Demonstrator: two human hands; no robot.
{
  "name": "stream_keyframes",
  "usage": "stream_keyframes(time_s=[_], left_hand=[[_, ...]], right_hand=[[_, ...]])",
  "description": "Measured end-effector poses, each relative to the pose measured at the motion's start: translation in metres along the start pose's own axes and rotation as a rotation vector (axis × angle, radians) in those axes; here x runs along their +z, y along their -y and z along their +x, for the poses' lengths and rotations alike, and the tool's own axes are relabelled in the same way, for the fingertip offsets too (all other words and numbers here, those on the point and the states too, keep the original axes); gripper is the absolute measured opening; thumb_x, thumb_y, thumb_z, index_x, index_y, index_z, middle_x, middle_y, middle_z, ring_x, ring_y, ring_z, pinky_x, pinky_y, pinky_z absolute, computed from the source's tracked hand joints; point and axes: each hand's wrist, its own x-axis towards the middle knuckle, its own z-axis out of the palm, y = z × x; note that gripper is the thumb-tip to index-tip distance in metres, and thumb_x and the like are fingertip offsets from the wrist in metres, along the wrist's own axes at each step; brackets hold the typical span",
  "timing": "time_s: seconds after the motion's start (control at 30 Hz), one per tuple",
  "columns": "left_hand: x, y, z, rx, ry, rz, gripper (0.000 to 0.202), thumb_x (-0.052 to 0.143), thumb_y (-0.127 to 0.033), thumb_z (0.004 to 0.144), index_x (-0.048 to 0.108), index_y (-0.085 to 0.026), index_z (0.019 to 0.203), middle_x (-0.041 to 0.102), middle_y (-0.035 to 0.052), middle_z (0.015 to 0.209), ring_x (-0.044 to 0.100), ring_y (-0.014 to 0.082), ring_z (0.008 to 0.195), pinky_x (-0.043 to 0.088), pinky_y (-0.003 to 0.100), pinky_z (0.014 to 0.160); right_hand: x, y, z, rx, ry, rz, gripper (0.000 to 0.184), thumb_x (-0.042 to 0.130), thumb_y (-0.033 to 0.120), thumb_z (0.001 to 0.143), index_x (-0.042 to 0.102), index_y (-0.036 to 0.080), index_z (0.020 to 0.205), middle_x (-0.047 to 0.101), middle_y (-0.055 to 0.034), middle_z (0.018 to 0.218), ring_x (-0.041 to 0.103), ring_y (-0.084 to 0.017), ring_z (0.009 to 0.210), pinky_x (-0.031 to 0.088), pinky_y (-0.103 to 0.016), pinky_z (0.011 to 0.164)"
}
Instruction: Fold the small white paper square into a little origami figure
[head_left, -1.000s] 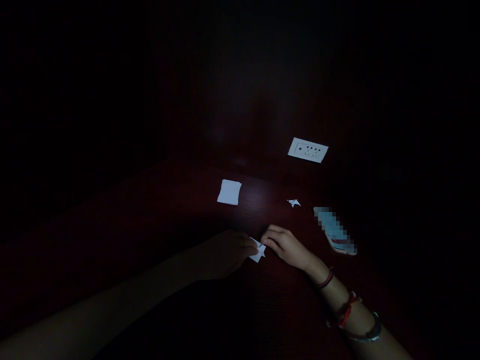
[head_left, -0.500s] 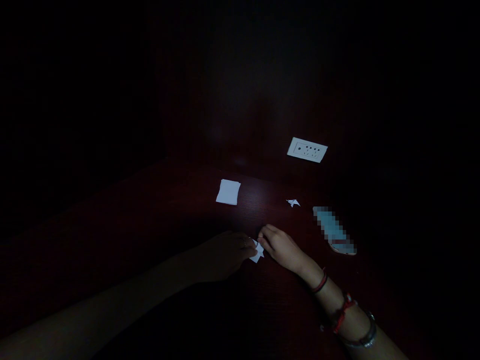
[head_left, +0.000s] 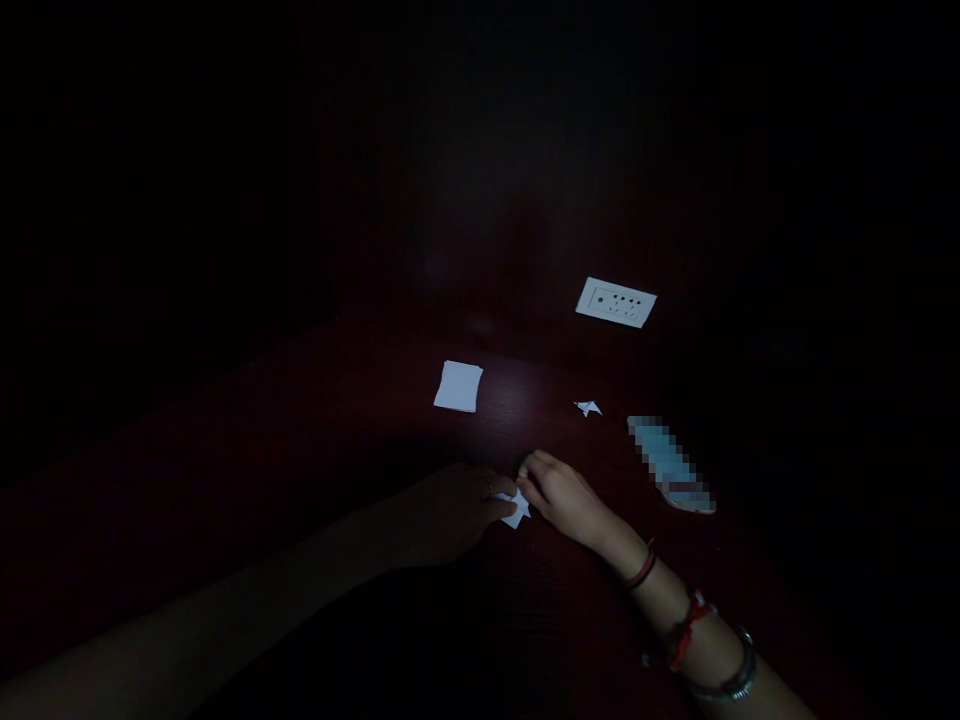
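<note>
A small piece of folded white paper lies on the dark red table between my hands, with pointed corners showing. My left hand, a ring on one finger, is in shadow; its thumb and fingers close on the left part of the paper. From the other side, the curled fingers of my right hand pinch at the paper's upper right edge. The fingertips hide part of the folds. Farther back to the right lies a small folded white paper figure with pointed ends.
A stack of square white paper sheets lies beyond my left hand. To the right is a phone with a blurred screen. A white socket panel is on the dark wall behind. Surroundings are very dark.
My left fingers have shifted slightly to the right over the folded paper, closer to my right fingertips. The whole view has moved a little; the other things stay in place.
</note>
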Motion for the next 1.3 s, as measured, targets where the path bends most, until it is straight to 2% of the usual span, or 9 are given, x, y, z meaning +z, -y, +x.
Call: stream_keyframes(time_s=[0.2,0.3,0.47,0.67,0.9,1.07,1.3], left_hand=[[0.005,0.004,-0.003,0.042,0.001,-0.028,0.036,0.043,-0.013,0.077,0.043,-0.019,0.112,0.049,0.0021,0.116,0.040,0.0198,0.107,0.032,0.033,0.088],[0.010,0.006,-0.004,0.038,-0.032,-0.040,0.037,0.043,-0.013,0.078,0.042,-0.020,0.114,0.049,0.0009,0.116,0.039,0.0190,0.108,0.031,0.033,0.089],[0.009,0.007,-0.004,0.022,-0.008,-0.049,0.038,0.043,-0.013,0.078,0.042,-0.021,0.115,0.047,-0.0007,0.118,0.038,0.0190,0.108,0.031,0.033,0.089],[0.006,0.006,-0.003,0.033,0.006,-0.042,0.038,0.042,-0.013,0.079,0.041,-0.020,0.116,0.047,0.0021,0.117,0.039,0.0204,0.108,0.031,0.034,0.089],[0.004,0.004,-0.003,0.012,-0.049,-0.013,0.035,0.043,-0.013,0.078,0.044,-0.021,0.113,0.044,0.0067,0.118,0.044,0.0199,0.101,0.038,0.032,0.081],[0.009,0.008,-0.004,0.022,-0.050,-0.019,0.037,0.043,-0.013,0.078,0.042,-0.021,0.115,0.039,0.0061,0.123,0.041,0.0207,0.106,0.035,0.034,0.085],[0.007,0.008,-0.003,0.049,-0.027,-0.053,0.039,0.044,-0.014,0.078,0.040,-0.022,0.116,0.048,0.0030,0.116,0.039,0.0199,0.108,0.031,0.035,0.089]], right_hand=[[0.001,-0.004,0.000,-0.022,-0.010,0.064,0.009,0.041,0.019,0.081,0.048,0.017,0.077,0.049,-0.0020,0.076,0.049,-0.011,0.069,0.039,-0.022,0.064],[0.001,-0.006,0.000,-0.025,-0.022,0.093,0.008,0.043,0.019,0.080,0.049,0.017,0.076,0.050,-0.0021,0.075,0.049,-0.011,0.069,0.039,-0.022,0.064],[0.001,-0.006,-0.001,-0.026,-0.031,0.097,0.008,0.042,0.019,0.080,0.049,0.017,0.075,0.050,-0.0018,0.074,0.049,-0.011,0.069,0.039,-0.022,0.064],[0.002,-0.005,0.000,-0.008,-0.029,0.060,0.009,0.041,0.020,0.081,0.049,0.017,0.077,0.051,-0.0020,0.075,0.050,-0.011,0.069,0.038,-0.022,0.064],[0.002,-0.004,-0.001,-0.008,-0.026,0.024,0.010,0.040,0.021,0.082,0.048,0.017,0.079,0.051,-0.0021,0.077,0.050,-0.011,0.069,0.038,-0.022,0.064],[0.001,-0.002,-0.001,-0.006,-0.026,0.006,0.010,0.039,0.020,0.082,0.048,0.017,0.079,0.051,-0.0020,0.076,0.050,-0.011,0.068,0.037,-0.021,0.063],[-0.001,0.000,-0.001,0.014,-0.027,-0.004,0.011,0.039,0.021,0.082,0.048,0.017,0.077,0.051,-0.0021,0.076,0.050,-0.010,0.067,0.037,-0.021,0.062]])
